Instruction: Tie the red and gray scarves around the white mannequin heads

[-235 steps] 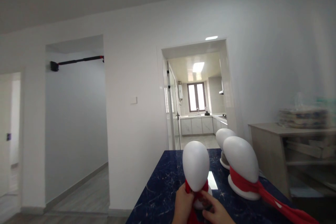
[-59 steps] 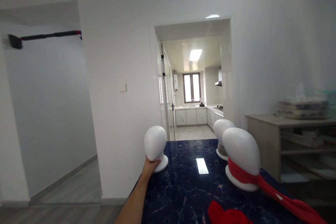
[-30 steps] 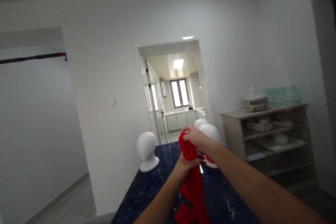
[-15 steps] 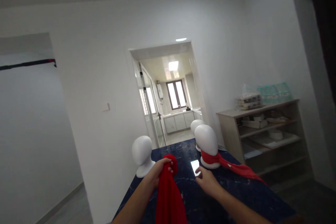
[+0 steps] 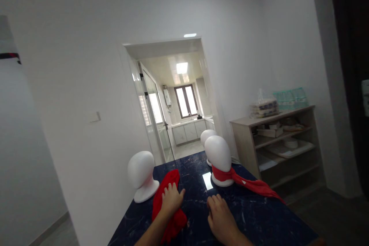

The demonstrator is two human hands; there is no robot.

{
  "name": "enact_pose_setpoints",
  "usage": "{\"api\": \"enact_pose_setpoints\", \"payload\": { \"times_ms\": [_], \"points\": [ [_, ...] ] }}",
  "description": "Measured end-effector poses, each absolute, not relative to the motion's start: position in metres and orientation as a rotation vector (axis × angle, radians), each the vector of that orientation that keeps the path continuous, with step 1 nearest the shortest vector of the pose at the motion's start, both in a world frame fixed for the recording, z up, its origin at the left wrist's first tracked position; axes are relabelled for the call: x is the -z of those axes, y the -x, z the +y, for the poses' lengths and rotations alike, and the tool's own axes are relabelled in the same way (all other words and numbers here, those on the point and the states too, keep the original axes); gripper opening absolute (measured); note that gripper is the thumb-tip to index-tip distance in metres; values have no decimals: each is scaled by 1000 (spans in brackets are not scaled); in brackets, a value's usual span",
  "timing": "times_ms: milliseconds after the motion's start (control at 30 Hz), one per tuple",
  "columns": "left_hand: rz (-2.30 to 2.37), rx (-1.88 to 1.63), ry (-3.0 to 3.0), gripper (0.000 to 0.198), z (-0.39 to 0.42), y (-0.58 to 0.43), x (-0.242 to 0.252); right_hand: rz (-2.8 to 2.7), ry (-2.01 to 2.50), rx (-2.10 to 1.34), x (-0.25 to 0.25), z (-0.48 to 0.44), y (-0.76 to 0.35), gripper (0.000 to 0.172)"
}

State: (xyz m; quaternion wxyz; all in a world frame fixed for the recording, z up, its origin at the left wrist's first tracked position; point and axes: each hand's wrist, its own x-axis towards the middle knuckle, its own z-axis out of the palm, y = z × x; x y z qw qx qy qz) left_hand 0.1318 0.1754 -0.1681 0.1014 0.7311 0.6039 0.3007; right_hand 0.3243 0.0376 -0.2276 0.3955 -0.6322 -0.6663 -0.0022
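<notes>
The left hand [image 5: 172, 200] lies on red cloth [image 5: 173, 176], grip released; the right hand [image 5: 220, 215] curls over the tabletop [image 5: 196, 219], grip hard to tell.

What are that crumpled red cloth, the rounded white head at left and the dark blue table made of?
Crumpled red cloth: matte textile, perhaps knit, from soft folds.
Rounded white head: perhaps foam or plastic, smooth, by its even shading.
Dark blue table: glossy marble or imitation, by pale veins and reflection.
</notes>
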Motion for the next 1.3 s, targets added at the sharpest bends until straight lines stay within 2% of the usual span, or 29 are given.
{"api": "enact_pose_setpoints", "payload": {
  "times_ms": [100,167,233,367,567,700,833,933,1033,1167,1300],
  "points": [
    [1575,-823,-2268,56,148,-145,218,-1548,1496,-11,226,40,-327,24],
    [1337,-974,-2288,44,128,-146,235,-1373,1423,9,221,44,-341,19],
    [1204,-1116,-2235,32,113,-143,238,-1143,1412,48,213,51,-369,20],
    [1257,-1242,-2039,23,107,-138,222,-969,1640,-39,195,79,-444,42],
    [1233,-1298,-1942,21,119,-137,224,-1255,1647,-194,189,106,-489,30],
    [1161,-1295,-1970,19,116,-138,225,-1280,1656,-137,187,106,-472,29],
    [1035,-1252,-1963,24,102,-140,215,-1280,1684,-114,187,94,-432,17],
    [878,-1217,-2029,25,88,-146,204,-1284,1644,-182,192,78,-389,26],
    [769,-1160,-2099,27,80,-156,196,-1272,1601,-259,196,64,-349,26],
    [861,-1056,-1976,33,81,-170,202,-1242,1583,-348,200,53,-317,25],
    [1146,-994,-1808,46,88,-180,216,-1206,1413,-533,213,46,-298,25]
  ]
}}
